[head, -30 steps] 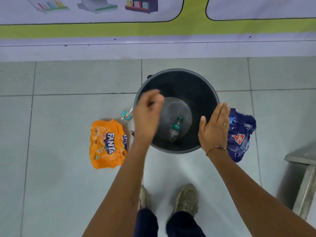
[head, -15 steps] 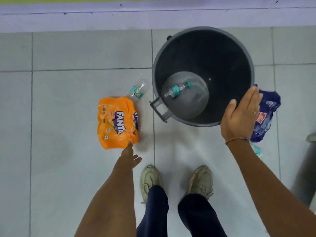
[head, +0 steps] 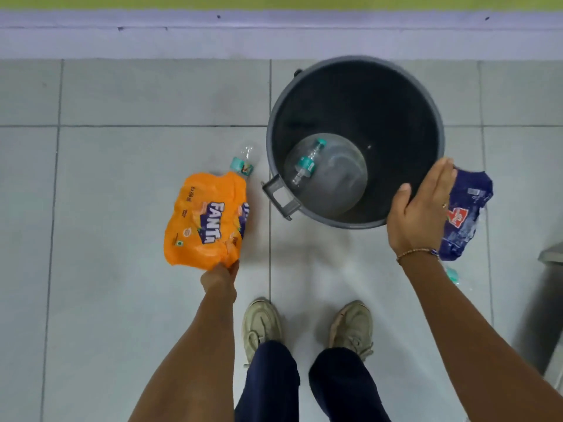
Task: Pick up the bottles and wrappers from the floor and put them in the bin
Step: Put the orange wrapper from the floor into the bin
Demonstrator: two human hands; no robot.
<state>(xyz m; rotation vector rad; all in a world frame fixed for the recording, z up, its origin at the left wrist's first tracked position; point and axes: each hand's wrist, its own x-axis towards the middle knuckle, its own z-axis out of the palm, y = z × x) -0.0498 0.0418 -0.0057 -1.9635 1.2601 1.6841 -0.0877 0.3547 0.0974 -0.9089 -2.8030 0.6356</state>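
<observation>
An orange Fanta wrapper (head: 205, 220) lies on the floor left of the dark grey bin (head: 277, 123). My left hand (head: 221, 277) pinches the wrapper's near corner. A clear bottle with a teal label (head: 243, 162) lies just beyond the wrapper, beside the bin. Another clear bottle (head: 306, 162) rests on the bin's bottom. My right hand (head: 422, 208) hovers flat and empty over the bin's right rim, partly covering a dark blue wrapper (head: 466, 214) on the floor. A teal-labelled bottle (head: 452, 275) peeks out under my right forearm.
A wall skirting (head: 274, 41) runs along the far side just behind the bin. My two shoes (head: 307, 327) stand on the tiles close to the bin. A grey metal piece of furniture (head: 551, 257) juts in at the right edge.
My left hand dropped from above the bin down to the floor and closed on the Fanta wrapper's corner. The bottle in the bin rolled and settled. My right hand stayed by the rim.
</observation>
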